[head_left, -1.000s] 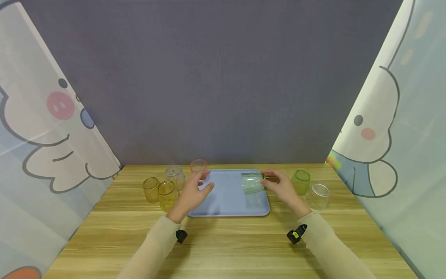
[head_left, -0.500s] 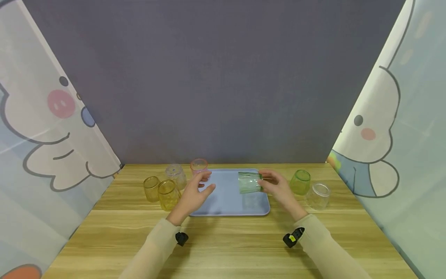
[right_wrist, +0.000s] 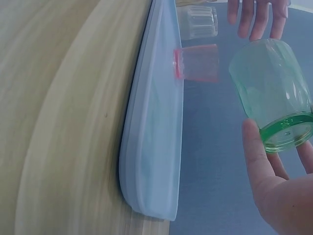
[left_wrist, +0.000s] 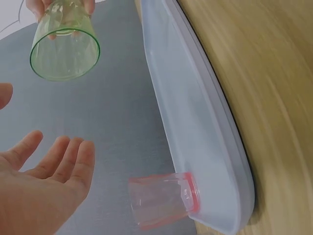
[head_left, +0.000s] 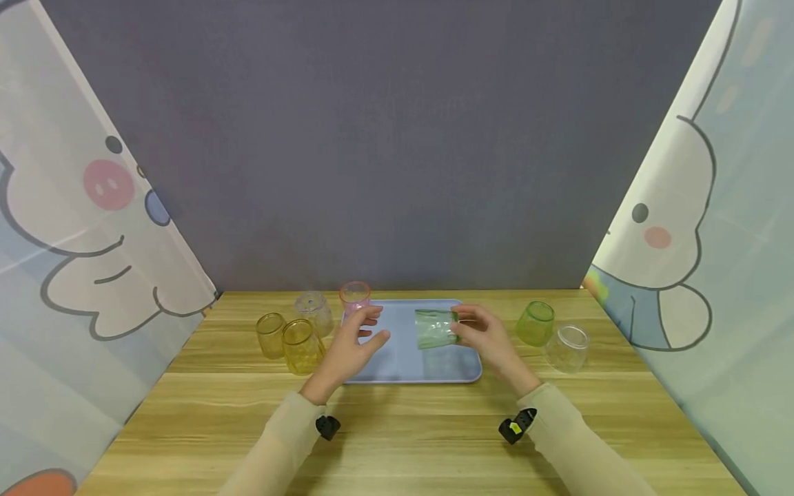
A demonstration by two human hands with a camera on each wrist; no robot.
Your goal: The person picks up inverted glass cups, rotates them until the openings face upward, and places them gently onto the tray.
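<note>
Pinches the green glass (head_left: 434, 331) sideways near its base with right fingers (right_wrist: 255, 154); holds it above the tray (head_left: 393, 373) beneath them; holds left fingers (left_wrist: 84, 164) loosely spread, apart from its mouth.

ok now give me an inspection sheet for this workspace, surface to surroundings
Surface: wood-grain table, blue tray on it
Job's things: pale green glass, on its side, raised over the tray
Clutter: two yellow glasses, ridged glass, pink glass, darker green glass, clear glass
Hands: right hand grips the pale green glass; left hand holds nothing
Cables: nothing seen
Surroundings: grey back panel, cartoon-print curtains either side
</note>
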